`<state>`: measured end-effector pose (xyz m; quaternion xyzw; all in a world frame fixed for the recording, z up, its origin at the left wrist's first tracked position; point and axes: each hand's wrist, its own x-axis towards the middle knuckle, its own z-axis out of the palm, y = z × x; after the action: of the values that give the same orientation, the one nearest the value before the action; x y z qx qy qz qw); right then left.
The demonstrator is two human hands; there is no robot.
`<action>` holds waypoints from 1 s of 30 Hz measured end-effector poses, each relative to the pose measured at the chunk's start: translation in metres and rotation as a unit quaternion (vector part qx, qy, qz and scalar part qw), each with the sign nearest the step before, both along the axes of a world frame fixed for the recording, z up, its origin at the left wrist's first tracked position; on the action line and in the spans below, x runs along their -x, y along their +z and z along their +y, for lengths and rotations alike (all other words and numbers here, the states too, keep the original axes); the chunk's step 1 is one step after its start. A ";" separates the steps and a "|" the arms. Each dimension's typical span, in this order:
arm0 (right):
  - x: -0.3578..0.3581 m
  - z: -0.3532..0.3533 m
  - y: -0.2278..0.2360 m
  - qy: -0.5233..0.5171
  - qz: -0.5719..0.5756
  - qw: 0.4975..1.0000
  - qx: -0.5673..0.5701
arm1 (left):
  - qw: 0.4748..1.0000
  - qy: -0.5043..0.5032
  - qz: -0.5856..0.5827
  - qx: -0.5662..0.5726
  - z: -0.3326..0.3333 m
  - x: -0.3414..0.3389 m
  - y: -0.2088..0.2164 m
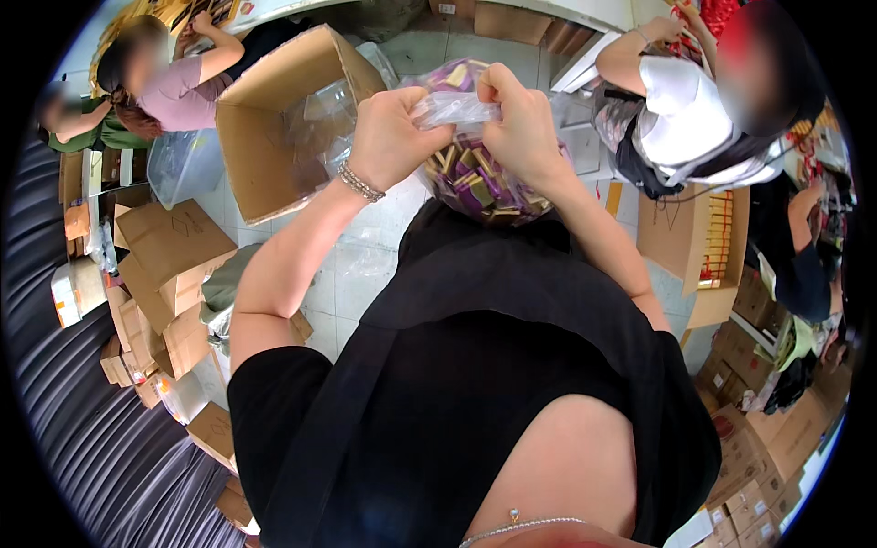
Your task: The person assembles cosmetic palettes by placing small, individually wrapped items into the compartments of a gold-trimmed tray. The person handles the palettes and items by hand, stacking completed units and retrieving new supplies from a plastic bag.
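Note:
A clear plastic bag [484, 192] full of small purple and gold pieces hangs in front of my body, its gathered neck at the top. My left hand [397, 128] is closed on the left side of that neck, a beaded bracelet on its wrist. On the right side, my right hand [521, 123] grips the same twisted plastic with curled fingers. Between the two hands the film is bunched into a short band. More purple and gold shows through the bag beyond my hands. What the pieces are exactly is too small to tell.
Just left of the bag stands an open cardboard box [265, 137] with clear plastic inside. A clear bin [183, 169] and stacked cartons [174, 247] lie farther left. Co-workers sit at the upper left and upper right. An open carton [717, 237] holds red and gold packs.

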<state>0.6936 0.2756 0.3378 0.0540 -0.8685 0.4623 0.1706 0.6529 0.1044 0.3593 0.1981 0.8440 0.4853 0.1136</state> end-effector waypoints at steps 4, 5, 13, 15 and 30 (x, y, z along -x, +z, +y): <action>0.028 0.031 0.005 0.024 0.029 0.999 0.018 | 0.977 0.036 0.182 0.103 0.041 0.048 -0.008; 0.033 0.036 0.007 0.037 0.032 0.999 0.021 | 0.965 0.056 0.228 0.119 0.050 0.060 -0.015; 0.064 0.095 0.010 0.172 0.073 0.975 -0.122 | 0.961 0.106 0.221 0.128 0.078 0.093 -0.020; 0.073 0.116 0.018 0.179 0.076 0.957 -0.217 | 0.990 0.117 0.044 0.072 0.093 0.093 0.006; 0.093 0.204 0.025 0.208 0.223 0.914 -0.268 | 0.972 0.114 -0.203 -0.014 0.065 0.102 0.064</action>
<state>0.6005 0.4792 0.3624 0.3790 -0.8683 0.2132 0.2386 0.5512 0.1694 0.4230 -0.0002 0.8136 0.5365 0.2239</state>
